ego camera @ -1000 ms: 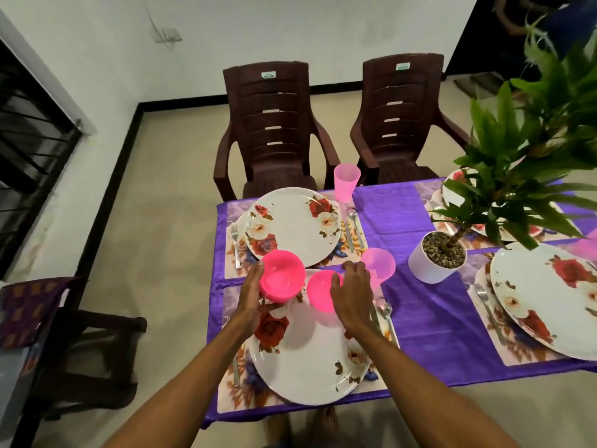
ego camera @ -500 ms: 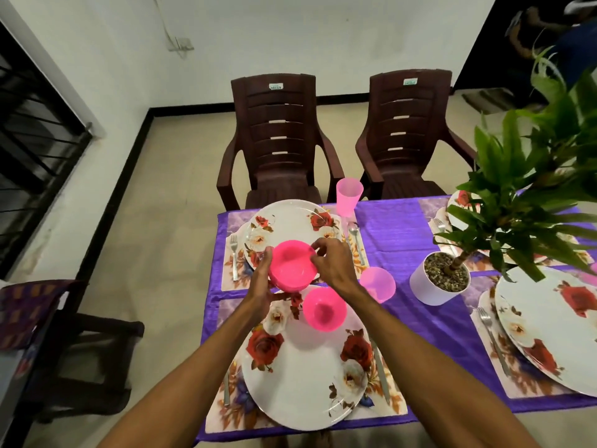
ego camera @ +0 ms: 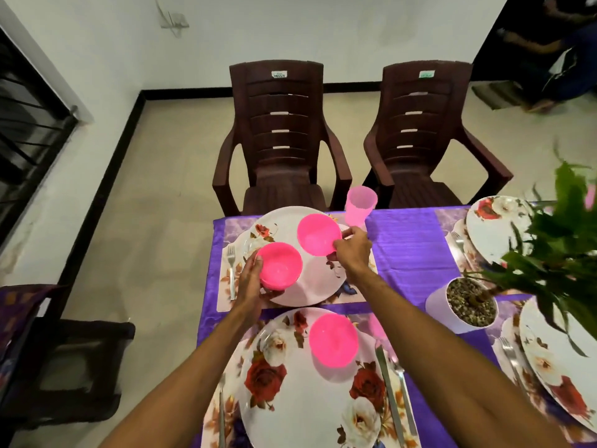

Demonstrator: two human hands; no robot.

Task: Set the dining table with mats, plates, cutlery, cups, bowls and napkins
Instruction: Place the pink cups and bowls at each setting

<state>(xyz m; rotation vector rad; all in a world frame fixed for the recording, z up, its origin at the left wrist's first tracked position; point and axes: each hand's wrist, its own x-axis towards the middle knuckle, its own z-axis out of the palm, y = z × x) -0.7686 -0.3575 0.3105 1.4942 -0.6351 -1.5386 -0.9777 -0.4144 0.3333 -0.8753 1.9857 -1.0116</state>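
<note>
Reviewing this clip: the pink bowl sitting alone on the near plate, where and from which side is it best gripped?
Probably best to take the near bowl by its rim, coming from above on its right side. It stands upright and open-mouthed on the near plate, so the thin rim is exposed for a pinch, much as the right hand pinches the far bowl.

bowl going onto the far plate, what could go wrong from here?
1. The right hand pinches the round pink plastic bowl by its rim only, apparently tilted over the white floral plate; it might slip or land skewed.
2. The translucent pink plastic tumbler stands just beyond that hand; a knuckle could tip it.
3. The left hand holds a second pink bowl close beside; the two could knock.
</note>
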